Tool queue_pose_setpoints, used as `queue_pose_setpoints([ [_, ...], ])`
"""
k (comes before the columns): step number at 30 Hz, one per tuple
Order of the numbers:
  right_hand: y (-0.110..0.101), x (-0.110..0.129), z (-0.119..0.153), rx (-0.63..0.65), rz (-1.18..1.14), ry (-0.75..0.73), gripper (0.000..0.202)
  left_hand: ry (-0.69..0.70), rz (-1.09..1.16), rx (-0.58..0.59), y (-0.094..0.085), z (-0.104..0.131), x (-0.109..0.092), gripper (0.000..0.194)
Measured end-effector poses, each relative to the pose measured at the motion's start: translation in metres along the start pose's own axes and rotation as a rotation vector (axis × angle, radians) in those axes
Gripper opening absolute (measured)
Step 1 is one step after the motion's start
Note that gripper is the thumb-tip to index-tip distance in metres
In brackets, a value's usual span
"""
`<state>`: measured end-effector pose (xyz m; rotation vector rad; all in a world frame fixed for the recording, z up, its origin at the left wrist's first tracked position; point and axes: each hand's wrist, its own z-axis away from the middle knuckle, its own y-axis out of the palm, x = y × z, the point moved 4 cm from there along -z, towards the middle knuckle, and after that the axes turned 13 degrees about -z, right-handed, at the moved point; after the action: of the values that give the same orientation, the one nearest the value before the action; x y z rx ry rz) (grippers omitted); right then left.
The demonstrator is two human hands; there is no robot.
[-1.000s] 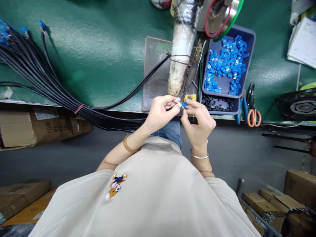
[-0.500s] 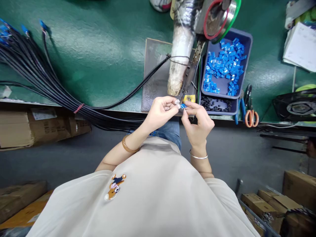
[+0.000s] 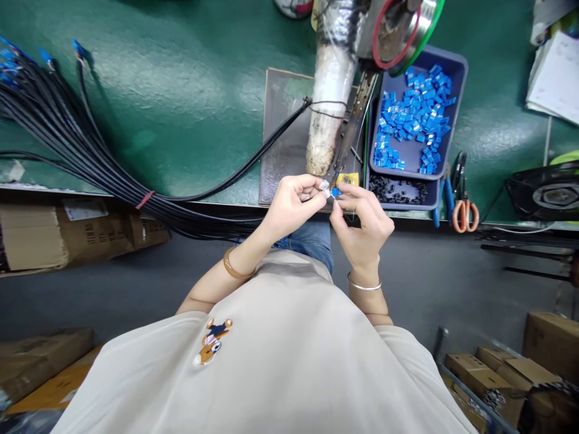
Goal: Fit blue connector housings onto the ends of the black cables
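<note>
Beige cloth nearest you: your shirt [image 3: 280,337], with a small embroidered bear [image 3: 212,343]. Tan bangle [image 3: 234,267] on your left wrist, silver bracelet [image 3: 364,286] on your right. Both hands meet over the front edge of the green desk [image 3: 190,102]. Your left hand [image 3: 287,206] pinches a small whitish piece [image 3: 324,186] between thumb and fingers. Your right hand [image 3: 364,223] grips a small blue piece [image 3: 335,191] in its fingertips, just beside the whitish one; whether the two are joined, you cannot tell at this scale.

Directly beyond: yellow label [image 3: 348,179], partly behind your right fingers. Dark perforated metal bar [image 3: 356,120] slopes down toward the blue piece; contact unclear. Left of the bar, a white-wrapped tube [image 3: 332,90] stands over a grey board [image 3: 284,132], its lower end stained.

To your right, black bits [image 3: 393,190] lie in a lower tray [image 3: 433,199], with loose blue parts [image 3: 414,114] in the upper tray [image 3: 459,78]. Orange-handled scissors [image 3: 465,214] rest near them. To your left, black cables [image 3: 108,160] run bundled in a red tie [image 3: 145,199]. Farther right: white papers [image 3: 554,78].
</note>
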<state>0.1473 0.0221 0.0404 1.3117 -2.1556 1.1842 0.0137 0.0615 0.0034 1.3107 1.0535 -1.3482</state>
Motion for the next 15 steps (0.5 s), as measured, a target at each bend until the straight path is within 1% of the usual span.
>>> queue_pose_setpoints([
  [7, 0.001, -0.002, 0.002, 0.038, 0.001, 0.004, 0.013, -0.046, -0.038, 0.034, -0.002, -0.001, 0.005, 0.012],
  [9, 0.002, -0.002, 0.002, 0.042, -0.014, 0.011, 0.012, -0.056, -0.05, 0.038, -0.004, 0.001, 0.004, 0.012],
  [11, 0.001, -0.001, 0.003, 0.051, -0.05, 0.031, 0.012, -0.077, -0.099, 0.067, -0.008, 0.005, 0.004, 0.012],
  [14, -0.002, -0.003, 0.004, 0.051, -0.123, 0.103, 0.01, -0.087, -0.18, 0.211, -0.016, 0.013, 0.005, 0.011],
  [15, -0.005, -0.006, 0.004, 0.04, -0.146, 0.139, 0.011, -0.125, -0.19, 0.312, -0.018, 0.016, 0.008, 0.012],
])
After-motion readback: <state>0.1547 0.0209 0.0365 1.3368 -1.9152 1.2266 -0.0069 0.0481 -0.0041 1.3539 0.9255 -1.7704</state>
